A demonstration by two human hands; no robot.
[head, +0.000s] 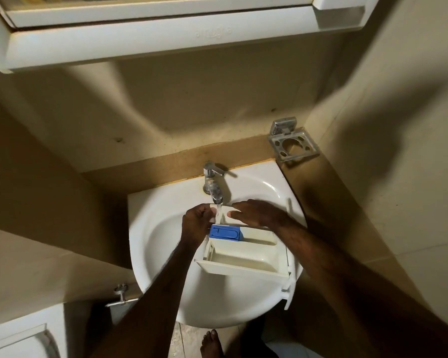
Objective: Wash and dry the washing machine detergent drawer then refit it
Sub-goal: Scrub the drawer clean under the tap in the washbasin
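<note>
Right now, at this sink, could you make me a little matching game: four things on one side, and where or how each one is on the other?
Things:
1. tap
2. blue insert
3. metal holder
4. left hand

Places or states:
A. fixed to the wall, right of the sink
B. running, water falling on the drawer
C. gripping the drawer's far end
D. sitting in the drawer, near its middle

Pairs: 1-B, 2-D, 3-A, 4-C
</note>
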